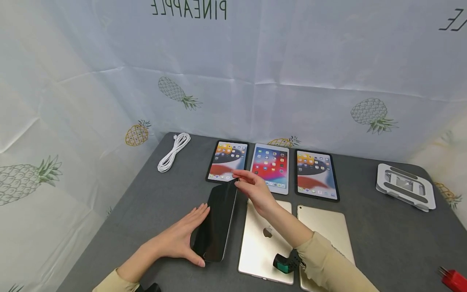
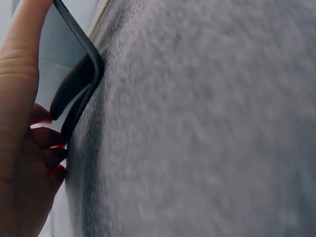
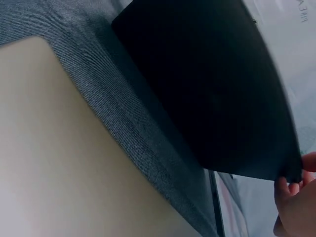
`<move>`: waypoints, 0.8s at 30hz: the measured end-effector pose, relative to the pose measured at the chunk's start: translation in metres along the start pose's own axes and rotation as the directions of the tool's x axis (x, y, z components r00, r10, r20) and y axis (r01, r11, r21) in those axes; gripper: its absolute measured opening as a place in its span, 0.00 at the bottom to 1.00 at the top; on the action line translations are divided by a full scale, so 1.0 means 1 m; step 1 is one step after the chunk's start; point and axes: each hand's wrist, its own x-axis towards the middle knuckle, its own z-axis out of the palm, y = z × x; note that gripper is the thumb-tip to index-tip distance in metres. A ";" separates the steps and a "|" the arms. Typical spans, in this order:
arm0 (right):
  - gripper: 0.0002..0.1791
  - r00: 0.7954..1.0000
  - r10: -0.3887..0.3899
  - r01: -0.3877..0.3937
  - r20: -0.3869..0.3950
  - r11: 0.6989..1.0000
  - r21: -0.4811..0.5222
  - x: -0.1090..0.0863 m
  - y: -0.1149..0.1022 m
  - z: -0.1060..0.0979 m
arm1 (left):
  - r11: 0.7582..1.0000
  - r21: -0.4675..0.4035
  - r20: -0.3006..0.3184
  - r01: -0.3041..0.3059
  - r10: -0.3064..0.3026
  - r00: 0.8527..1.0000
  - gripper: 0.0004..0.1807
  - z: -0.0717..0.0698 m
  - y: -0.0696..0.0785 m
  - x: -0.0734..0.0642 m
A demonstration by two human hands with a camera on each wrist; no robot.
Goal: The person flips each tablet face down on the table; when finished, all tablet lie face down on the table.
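A black tablet [image 1: 217, 221], its screen dark, lies tilted at the middle left of the table with its right side raised. My left hand [image 1: 184, 235] holds its lower left part, fingers along the left edge and thumb at the bottom edge. In the left wrist view, a dark flap [image 2: 74, 89] stands slightly apart from the tablet's rim near those fingers. With thumb and fingertips my right hand [image 1: 257, 192] pinches the upper right corner. The right wrist view shows the dark underside [image 3: 207, 89] lifted from the table, the right hand [image 3: 298, 197] at its corner.
Behind are a black-rimmed tablet [image 1: 230, 159], a white-rimmed tablet [image 1: 270, 166] and another black-rimmed tablet [image 1: 316, 174]. Two gold tablets [image 1: 255, 247] lie face down under the right forearm. Farther out are a white cable [image 1: 173, 153], a folded stand [image 1: 405, 186] and a red plug [image 1: 454, 280].
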 end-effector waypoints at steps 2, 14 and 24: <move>0.20 0.999 -0.032 0.033 0.002 0.999 -0.030 0.000 -0.002 0.003 | 1.000 -0.019 0.002 -0.011 0.011 1.000 0.71 0.001 0.000 0.002; 0.22 0.985 -0.157 0.167 0.067 0.969 -0.182 0.012 0.009 0.025 | 0.999 -0.050 0.023 -0.001 0.003 1.000 0.70 0.005 0.002 0.009; 0.14 0.978 -0.205 0.208 0.037 0.955 -0.210 0.014 0.004 0.044 | 1.000 -0.008 0.005 -0.017 0.017 1.000 0.70 0.003 0.003 0.007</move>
